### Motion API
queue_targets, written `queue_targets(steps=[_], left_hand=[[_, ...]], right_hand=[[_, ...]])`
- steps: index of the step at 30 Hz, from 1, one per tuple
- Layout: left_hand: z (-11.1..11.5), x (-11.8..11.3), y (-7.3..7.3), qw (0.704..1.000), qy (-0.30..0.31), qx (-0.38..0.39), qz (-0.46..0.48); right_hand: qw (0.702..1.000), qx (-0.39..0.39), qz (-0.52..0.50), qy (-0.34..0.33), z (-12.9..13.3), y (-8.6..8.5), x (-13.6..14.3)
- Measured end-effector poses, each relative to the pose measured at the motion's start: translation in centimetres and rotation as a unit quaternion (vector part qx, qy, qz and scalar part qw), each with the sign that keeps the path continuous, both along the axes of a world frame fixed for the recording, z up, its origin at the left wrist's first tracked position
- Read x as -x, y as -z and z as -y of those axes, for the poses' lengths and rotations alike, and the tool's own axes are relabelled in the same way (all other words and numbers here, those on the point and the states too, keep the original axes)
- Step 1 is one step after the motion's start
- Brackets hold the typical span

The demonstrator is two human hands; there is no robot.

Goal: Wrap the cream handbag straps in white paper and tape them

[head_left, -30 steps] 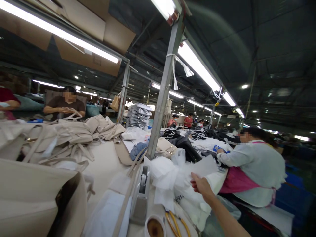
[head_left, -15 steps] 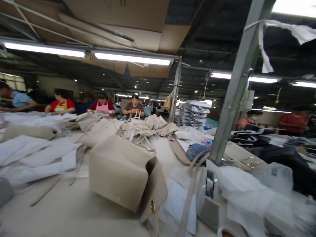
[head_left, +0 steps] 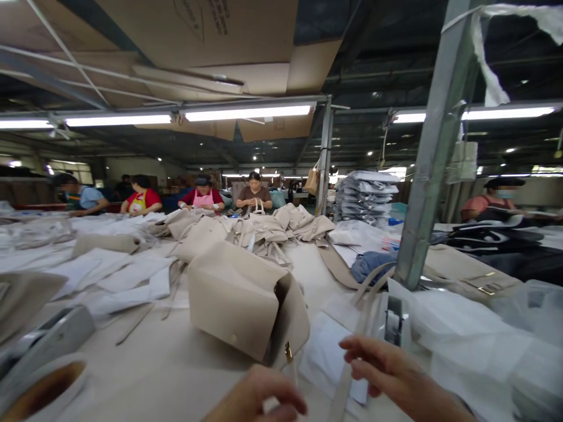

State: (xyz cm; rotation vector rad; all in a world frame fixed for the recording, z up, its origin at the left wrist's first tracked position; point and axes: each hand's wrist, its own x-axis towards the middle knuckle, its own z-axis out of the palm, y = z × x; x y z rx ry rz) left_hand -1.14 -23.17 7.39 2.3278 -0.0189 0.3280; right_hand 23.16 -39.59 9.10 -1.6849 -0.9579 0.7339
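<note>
And here on my feed, front and centre, it's the boxy beige handbag of smooth, leather-like material (head_left: 233,305), tipped over on the pale, cloth-like desk (head_left: 153,369), its dark mouth opening to the right. The flap hangs on that side too, its small gold metal clasp (head_left: 288,351) angled down towards me.

Now the left hand (head_left: 261,398), low in view and partly cut off by the bottom edge: fingers curled, thumb and forefinger apart, nothing visible between them. It's the nearer of my two, no contest! From those fingers the handbag lies straight ahead and leftward, the clasp just beyond the knuckles. Contact? I see none, though the near side is partly hidden.

Over to the right hand (head_left: 389,369): fingers loosely bent, a clear gap between them, nothing in their grip. For that one the handbag lies off to the left, across the thin white sheets (head_left: 323,346). A long, flat beige strap (head_left: 363,310) runs right beside its fingertips (touching or merely behind them, I can't tell).

And the lie of the handbag: its long axis, as I judge it, slants from far left to near right, bringing the flap end closest to both hands.
</note>
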Motion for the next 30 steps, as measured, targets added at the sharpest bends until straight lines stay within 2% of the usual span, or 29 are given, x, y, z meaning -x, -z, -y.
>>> queue_targets(steps=[1, 3, 4, 6, 8, 10, 11, 13, 16, 18, 20, 22, 23, 25, 27, 28, 30], left_hand=[[-1.7, 1.6, -0.2, 0.992, -0.118, 0.014, 0.031], [-4.9, 4.6, 0.0, 0.957, -0.272, 0.009, 0.102], [-6.3, 5.9, 0.3, 0.934, -0.325, -0.029, 0.146], [-8.8, 7.8, 0.6, 0.876, -0.397, -0.163, 0.220], [-10.5, 8.5, 0.1, 0.817, -0.413, -0.315, 0.253], [-11.6, 8.1, -1.4, 0.769, -0.393, -0.441, 0.245], [-12.2, 7.6, -2.4, 0.753, -0.378, -0.487, 0.230], [-13.3, 6.4, -4.4, 0.739, -0.338, -0.551, 0.189], [-15.3, 4.7, -6.0, 0.741, -0.307, -0.579, 0.144], [-16.5, 4.0, -6.2, 0.740, -0.312, -0.578, 0.144], [-17.4, 3.8, -5.9, 0.730, -0.328, -0.578, 0.158], [-17.8, 3.8, -5.6, 0.717, -0.349, -0.580, 0.169], [-17.9, 3.9, -5.5, 0.710, -0.361, -0.580, 0.171], [-17.7, 4.0, -5.5, 0.702, -0.382, -0.578, 0.167], [-17.3, 4.1, -5.4, 0.700, -0.393, -0.574, 0.163], [-17.2, 4.1, -5.4, 0.699, -0.397, -0.572, 0.164], [-17.0, 4.2, -5.1, 0.693, -0.403, -0.573, 0.171]], right_hand=[[1.000, -0.003, 0.023, -0.004, -1.5, -0.3, 0.5], [0.998, -0.006, 0.069, 0.006, -4.2, -0.6, 0.5], [0.996, -0.007, 0.088, 0.015, -5.3, -0.5, 0.2], [0.995, -0.003, 0.094, 0.028, -7.2, -0.2, -0.3], [0.997, 0.006, 0.068, 0.024, -8.9, 0.1, -0.4], [0.999, 0.005, 0.044, 0.007, -10.5, 0.2, 0.3], [0.999, -0.002, 0.044, 0.000, -11.3, 0.1, 0.9], [0.997, -0.027, 0.068, -0.007, -13.0, -0.2, 2.7], [0.990, -0.073, 0.122, 0.013, -15.2, -0.8, 5.9], [0.987, -0.096, 0.127, 0.011, -16.2, -0.9, 7.5], [0.990, -0.103, 0.085, -0.037, -16.5, -0.7, 8.1], [0.991, -0.104, 0.010, -0.080, -16.3, -0.1, 7.3], [0.992, -0.106, -0.021, -0.067, -16.1, 0.2, 6.4], [0.990, -0.131, -0.047, 0.033, -15.8, 0.8, 4.0], [0.976, -0.168, -0.021, 0.135, -15.8, 1.2, 1.7], [0.973, -0.181, 0.000, 0.145, -16.1, 1.3, 0.8], [0.978, -0.190, 0.035, 0.081, -16.8, 1.5, -0.1]])
